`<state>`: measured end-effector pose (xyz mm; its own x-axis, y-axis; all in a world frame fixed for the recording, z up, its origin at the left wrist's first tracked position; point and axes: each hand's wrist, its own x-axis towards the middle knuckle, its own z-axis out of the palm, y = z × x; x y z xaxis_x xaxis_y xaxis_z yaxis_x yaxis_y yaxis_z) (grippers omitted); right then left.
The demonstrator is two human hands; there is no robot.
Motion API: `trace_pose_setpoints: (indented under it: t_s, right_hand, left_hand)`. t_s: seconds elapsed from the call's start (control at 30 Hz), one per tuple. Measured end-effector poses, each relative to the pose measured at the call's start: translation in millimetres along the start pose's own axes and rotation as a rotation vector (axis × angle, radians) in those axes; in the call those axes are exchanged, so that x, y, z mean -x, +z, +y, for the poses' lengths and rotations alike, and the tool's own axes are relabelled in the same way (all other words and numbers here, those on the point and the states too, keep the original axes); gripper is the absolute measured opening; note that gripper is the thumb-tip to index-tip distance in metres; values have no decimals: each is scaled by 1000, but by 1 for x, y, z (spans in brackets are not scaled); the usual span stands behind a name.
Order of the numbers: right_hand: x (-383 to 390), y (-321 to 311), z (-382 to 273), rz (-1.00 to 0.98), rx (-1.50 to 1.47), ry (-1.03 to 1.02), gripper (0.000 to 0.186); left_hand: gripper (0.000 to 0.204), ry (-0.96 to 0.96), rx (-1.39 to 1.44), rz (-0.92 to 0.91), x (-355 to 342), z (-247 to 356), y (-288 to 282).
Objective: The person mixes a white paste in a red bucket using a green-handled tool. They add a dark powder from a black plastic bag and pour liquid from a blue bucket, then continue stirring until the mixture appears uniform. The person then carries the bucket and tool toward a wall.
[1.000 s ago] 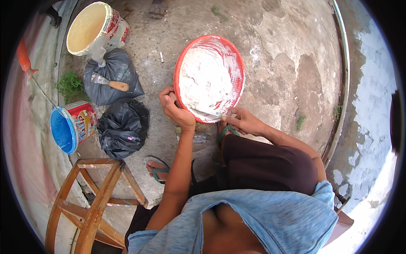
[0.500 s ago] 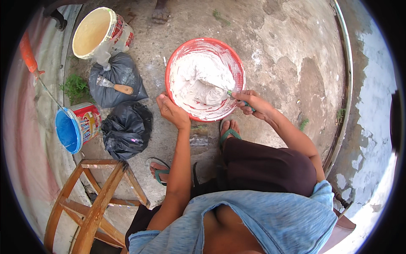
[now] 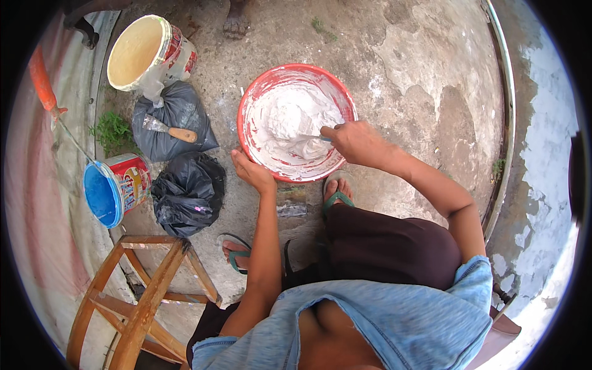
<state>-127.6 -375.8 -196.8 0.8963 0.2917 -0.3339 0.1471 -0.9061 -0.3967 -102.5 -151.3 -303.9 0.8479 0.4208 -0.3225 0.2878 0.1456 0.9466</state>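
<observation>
A red basin (image 3: pixel 246 132) with thick white paste (image 3: pixel 287 117) in it stands in front of me. My left hand (image 3: pixel 254 172) grips the basin's near left rim. In my right hand (image 3: pixel 359 145) is a putty knife (image 3: pixel 320 137), its handle mostly hidden by my fingers. The knife's blade lies in the paste near the basin's right side, partly covered by it. White streaks coat the basin's inner wall.
On the left stand a cream-coloured bucket (image 3: pixel 132 52) and a blue-lined bucket (image 3: pixel 102 194). Between them sit two black plastic bags (image 3: pixel 176 108), one with a wooden-handled scraper (image 3: pixel 169 128) on top. A wooden frame (image 3: pixel 142 308) is near left; another person's foot (image 3: pixel 236 24) shows at the far edge.
My right hand has turned palm-down over the knife's handle and moved slightly left. The blade has dipped lower into the paste, and the paste has shifted. My left hand stays at the rim.
</observation>
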Motion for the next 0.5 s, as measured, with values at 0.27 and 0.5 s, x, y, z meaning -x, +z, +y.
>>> trace_pose_setpoints:
  t_s: [0.27,0.5]
  right_hand:
    - [-23,-3,17,333,-4,158,14]
    - [-19,29,1,188,-2,-173,15]
  left_hand:
    - [64,-116,104,-99,-5,-10,4]
    - [65,-147,154,-119,-10,-10,-6]
